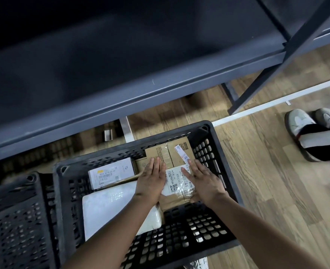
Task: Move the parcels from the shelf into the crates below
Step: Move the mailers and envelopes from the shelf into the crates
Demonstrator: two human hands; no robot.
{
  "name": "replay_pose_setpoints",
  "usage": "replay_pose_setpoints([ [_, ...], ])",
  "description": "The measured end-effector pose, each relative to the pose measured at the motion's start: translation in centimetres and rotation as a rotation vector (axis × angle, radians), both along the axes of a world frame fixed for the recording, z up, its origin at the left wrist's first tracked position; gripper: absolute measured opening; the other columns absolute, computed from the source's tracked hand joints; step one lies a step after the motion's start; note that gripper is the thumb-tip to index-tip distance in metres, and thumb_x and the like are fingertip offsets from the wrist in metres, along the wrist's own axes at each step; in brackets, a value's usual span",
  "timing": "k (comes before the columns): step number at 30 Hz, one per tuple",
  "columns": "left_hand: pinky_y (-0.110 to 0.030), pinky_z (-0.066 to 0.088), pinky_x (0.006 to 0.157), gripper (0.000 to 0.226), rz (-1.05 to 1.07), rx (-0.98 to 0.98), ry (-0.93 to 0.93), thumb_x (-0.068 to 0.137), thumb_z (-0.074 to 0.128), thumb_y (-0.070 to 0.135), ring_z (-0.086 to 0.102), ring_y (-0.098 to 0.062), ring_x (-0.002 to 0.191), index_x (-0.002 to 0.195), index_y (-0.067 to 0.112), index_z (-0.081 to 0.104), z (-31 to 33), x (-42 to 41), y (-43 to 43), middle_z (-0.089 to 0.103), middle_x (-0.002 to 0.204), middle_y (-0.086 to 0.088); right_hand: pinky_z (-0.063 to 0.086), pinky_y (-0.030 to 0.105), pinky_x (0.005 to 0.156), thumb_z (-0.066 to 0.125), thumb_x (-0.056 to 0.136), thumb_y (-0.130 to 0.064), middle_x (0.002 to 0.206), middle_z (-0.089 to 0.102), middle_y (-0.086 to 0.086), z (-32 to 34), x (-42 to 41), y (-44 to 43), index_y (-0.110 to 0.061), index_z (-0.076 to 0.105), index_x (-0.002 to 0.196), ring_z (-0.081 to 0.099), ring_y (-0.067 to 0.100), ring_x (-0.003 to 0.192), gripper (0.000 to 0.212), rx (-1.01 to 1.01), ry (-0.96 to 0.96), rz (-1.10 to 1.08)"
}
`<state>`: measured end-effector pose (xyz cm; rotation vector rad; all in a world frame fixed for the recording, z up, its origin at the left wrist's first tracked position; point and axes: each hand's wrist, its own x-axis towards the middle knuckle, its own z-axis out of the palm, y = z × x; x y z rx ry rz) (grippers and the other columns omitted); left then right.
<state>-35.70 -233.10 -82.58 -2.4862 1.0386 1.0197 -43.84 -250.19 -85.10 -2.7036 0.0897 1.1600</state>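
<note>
L hand [150, 181], R hand [204, 183] on parcel [179, 189], shelf [121, 105]

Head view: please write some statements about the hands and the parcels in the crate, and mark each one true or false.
1. The left hand and the right hand are open, with straight fingers. True.
2. A white bag lies in the crate. True.
3. The crate is red. False: it is black.
4. The labelled box lies outside the crate. False: the labelled box is inside it, under the right hand.
</note>
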Motion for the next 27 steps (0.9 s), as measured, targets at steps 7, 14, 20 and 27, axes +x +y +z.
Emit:
replay_pose_setpoints([
  [7, -0.038, -0.014, 0.114, 0.117, -0.053, 0.047, 0.024, 0.079, 0.057, 0.061, -0.027, -0.03, 0.14, 0.145, 0.005, -0.021, -1.0, 0.4, 0.8, -0.03, 0.151, -0.016, 0.004, 0.034, 0.12, 0.062, 0.089, -0.028, 0.139, -0.045, -0.005, 0.5, 0.0, 0.1, -0.036, -0.03, 0.138, -0.028, 0.015, 0.14, 0.105, -0.046, 0.013, 0.057],
  [14, -0.034, 0.005, 0.119, 0.078, 0.104, -0.077, 0.046, 0.096, 0.048, 0.035, -0.008, -0.021, 0.147, 0.152, 0.015, -0.003, 2.7, 1.6, 0.3, -0.013, 0.159, -0.005, -0.011, 0.034, 0.116, 0.041, 0.095, -0.049, 0.158, -0.018, 0.004, 4.4, 1.4, 0.1, -0.022, -0.013, 0.15, -0.013, 0.02, 0.146, 0.081, -0.026, 0.014, 0.115],
  [20, -0.03, 0.04, 0.1, 0.057, 0.218, -0.28, 0.045, 0.098, 0.041, 0.02, 0.033, -0.017, 0.136, 0.15, 0.031, 0.02, 11.4, 0.4, 2.2, 0.023, 0.154, 0.009, 0.002, 0.03, 0.118, 0.037, 0.1, -0.038, 0.16, 0.002, 0.007, 13.8, 1.1, 1.5, -0.015, 0.01, 0.152, 0.003, 0.021, 0.148, 0.062, 0.113, -0.129, 0.05],
  [27, -0.035, 0.047, 0.081, 0.039, 0.196, -0.23, -0.029, 0.098, 0.038, 0.026, 0.053, -0.024, 0.117, 0.136, 0.022, 0.04, 27.3, -1.6, 4.8, 0.052, 0.133, -0.002, 0.022, 0.031, 0.114, 0.039, 0.101, -0.033, 0.159, 0.011, 0.001, 32.8, 2.0, 4.3, -0.019, 0.021, 0.15, 0.016, 0.019, 0.146, 0.055, 0.202, -0.314, 0.086],
])
